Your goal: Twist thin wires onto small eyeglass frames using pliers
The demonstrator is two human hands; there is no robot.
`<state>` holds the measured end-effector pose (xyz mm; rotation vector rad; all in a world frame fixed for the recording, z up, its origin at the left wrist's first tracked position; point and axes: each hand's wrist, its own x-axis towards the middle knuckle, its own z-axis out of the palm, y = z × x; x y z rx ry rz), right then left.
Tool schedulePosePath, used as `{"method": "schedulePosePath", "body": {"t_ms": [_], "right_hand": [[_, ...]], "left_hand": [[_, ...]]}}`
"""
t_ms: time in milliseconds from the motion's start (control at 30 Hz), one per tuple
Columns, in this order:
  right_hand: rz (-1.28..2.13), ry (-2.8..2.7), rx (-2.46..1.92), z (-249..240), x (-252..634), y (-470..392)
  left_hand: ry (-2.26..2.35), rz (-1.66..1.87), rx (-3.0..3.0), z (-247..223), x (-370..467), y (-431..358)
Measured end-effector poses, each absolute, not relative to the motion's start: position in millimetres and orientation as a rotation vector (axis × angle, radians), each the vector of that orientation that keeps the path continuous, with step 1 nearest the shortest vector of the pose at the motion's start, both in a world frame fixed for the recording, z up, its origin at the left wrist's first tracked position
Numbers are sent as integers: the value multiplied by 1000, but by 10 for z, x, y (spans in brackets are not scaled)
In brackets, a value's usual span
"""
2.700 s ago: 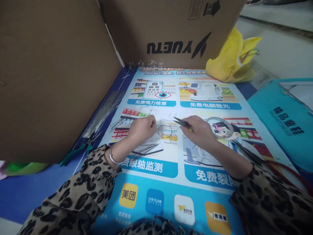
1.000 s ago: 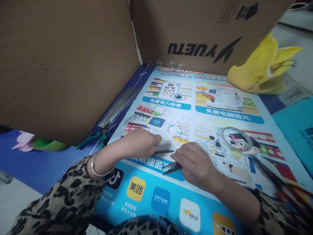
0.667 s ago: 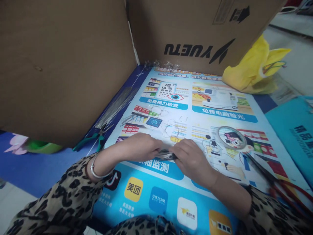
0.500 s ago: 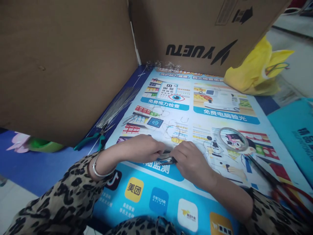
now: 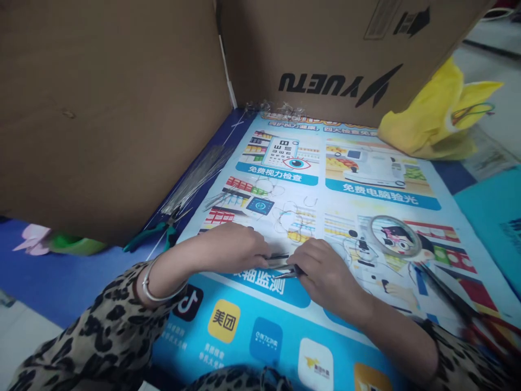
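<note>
My left hand [image 5: 238, 251], wearing a silver bangle [image 5: 148, 288], is closed in a pinch on a small bundle of thin wires [image 5: 279, 259] that stretches towards the other hand. My right hand [image 5: 321, 271] is closed around a pair of pliers [image 5: 287, 271]. Their metal jaws point left below the wires, while the handles are hidden in the palm. Whether the right fingers also touch the wires is hard to make out. Bent wire loops [image 5: 291, 217] lie on the printed poster [image 5: 256, 331] just beyond both hands.
Cardboard panels [image 5: 114, 108] stand along the left and back. Green-handled pliers [image 5: 163, 231] and straight wires [image 5: 195, 174] lie at left. To the right are a tape roll [image 5: 394, 237], red-handled scissors [image 5: 459, 304], a yellow bag [image 5: 427, 125] and a teal packet [image 5: 494, 212].
My hands have moved slightly apart, the right one shifting a little to the right with the pliers. More of the wires shows between them. The view has shifted slightly.
</note>
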<state>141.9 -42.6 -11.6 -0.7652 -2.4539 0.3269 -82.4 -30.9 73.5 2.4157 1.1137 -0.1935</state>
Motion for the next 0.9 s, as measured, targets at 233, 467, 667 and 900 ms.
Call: {"method": "schedulePosePath", "body": {"t_ms": [233, 467, 667, 900], "right_hand": [[361, -2426, -731, -99, 1433, -410], [227, -2508, -700, -148, 1406, -432], [153, -2526, -677, -150, 1397, -442], [167, -2532, -658, -164, 1392, -431]], "left_hand": [[980, -292, 2375, 687, -839, -313], [1524, 7, 2462, 549, -967, -56], [1896, -60, 2348, 394, -916, 255], [1941, -205, 2323, 298, -802, 303]]}}
